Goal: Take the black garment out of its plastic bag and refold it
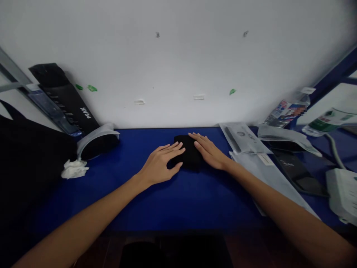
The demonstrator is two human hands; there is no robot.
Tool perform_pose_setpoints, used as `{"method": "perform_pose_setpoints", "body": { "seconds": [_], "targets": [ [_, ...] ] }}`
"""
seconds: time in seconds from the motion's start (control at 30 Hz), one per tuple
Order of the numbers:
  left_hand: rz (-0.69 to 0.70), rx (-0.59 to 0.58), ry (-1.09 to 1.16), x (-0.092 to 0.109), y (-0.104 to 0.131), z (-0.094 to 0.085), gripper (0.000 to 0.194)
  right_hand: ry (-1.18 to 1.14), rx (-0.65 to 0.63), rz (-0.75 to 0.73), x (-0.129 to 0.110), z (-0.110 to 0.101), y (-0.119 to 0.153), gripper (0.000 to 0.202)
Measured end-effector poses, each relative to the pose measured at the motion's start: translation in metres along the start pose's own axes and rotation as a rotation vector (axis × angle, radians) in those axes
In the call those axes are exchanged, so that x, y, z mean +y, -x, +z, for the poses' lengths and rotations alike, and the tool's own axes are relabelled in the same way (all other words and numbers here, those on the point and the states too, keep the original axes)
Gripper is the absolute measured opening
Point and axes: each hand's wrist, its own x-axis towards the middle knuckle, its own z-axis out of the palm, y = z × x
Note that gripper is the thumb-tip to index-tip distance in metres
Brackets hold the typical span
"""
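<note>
On the blue desk (167, 204) lies a small black bundle that looks like folded cloth (190, 154), near the wall. My left hand (161, 162) rests at its left side, fingers stretched out with the tips on its edge and the thumb apart below. From the right, my right hand (208, 150) lies flat over the bundle's upper right part, its fingers extended. Neither hand wraps round the cloth. What the bundle is exactly cannot be made out, as it is dark and partly covered by the fingers.
To the left are a black bag (30, 167), a crumpled tissue (74, 169), an open pouch (97, 143) and a black PEAK box (67, 95). Plastic sleeves (245, 137), a dark phone (298, 171), bottles (290, 108) and a white power strip (343, 193) stand right.
</note>
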Motion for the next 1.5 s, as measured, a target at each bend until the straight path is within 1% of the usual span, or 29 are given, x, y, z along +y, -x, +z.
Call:
{"method": "perform_pose_setpoints", "body": {
  "seconds": [0.1,0.2,0.27,0.4,0.6,0.67,0.77,0.87,0.97,1.1,1.17,1.27,1.37,1.43,1.5],
  "targets": [
    [-0.048,-0.027,0.023,-0.003,0.000,-0.003,0.051,0.000,-0.005,0.015,-0.001,-0.001,0.000,0.064],
    [-0.065,-0.065,0.016,-0.003,-0.001,-0.006,0.055,-0.008,0.021,0.012,-0.001,-0.002,0.000,0.064],
    [-0.091,-0.064,0.009,-0.002,-0.002,-0.006,0.057,-0.009,0.041,0.016,-0.001,-0.002,0.000,0.065],
    [-0.172,-0.013,0.023,-0.004,-0.002,-0.004,0.060,0.006,0.095,0.025,0.000,0.000,0.000,0.067],
    [-0.387,0.075,0.118,-0.010,-0.002,-0.008,0.065,0.021,0.146,0.029,-0.006,-0.004,0.001,0.061],
    [-0.444,0.106,0.149,-0.011,-0.003,-0.010,0.060,0.030,0.160,0.055,-0.011,-0.007,0.001,0.062],
    [-0.518,0.147,0.160,-0.011,-0.004,-0.011,0.041,0.032,0.175,0.101,-0.018,-0.011,0.002,0.064],
    [-0.569,0.148,0.156,-0.011,-0.004,-0.009,0.028,0.000,0.191,0.142,-0.021,-0.013,0.003,0.068],
    [-0.570,0.151,0.180,-0.015,-0.004,-0.007,0.022,-0.051,0.212,0.171,-0.022,-0.014,0.005,0.070],
    [-0.544,0.148,0.194,-0.020,-0.004,-0.004,0.019,-0.166,0.227,0.176,-0.023,-0.013,0.007,0.066],
    [-0.548,0.138,0.194,-0.019,-0.004,-0.004,0.019,-0.226,0.201,0.201,-0.024,-0.013,0.007,0.064],
    [-0.557,0.102,0.201,-0.018,-0.005,-0.005,0.021,-0.273,0.124,0.236,-0.027,-0.013,0.007,0.062],
    [-0.569,0.054,0.196,-0.015,-0.005,-0.005,0.024,-0.194,0.114,0.201,-0.029,-0.013,0.006,0.054],
    [-0.576,0.028,0.192,-0.014,-0.006,-0.005,0.025,-0.143,0.144,0.143,-0.028,-0.011,0.005,0.045],
    [-0.574,0.010,0.189,-0.013,-0.006,-0.004,0.025,-0.134,0.161,0.068,-0.027,-0.009,0.005,0.042]
  ]
}}
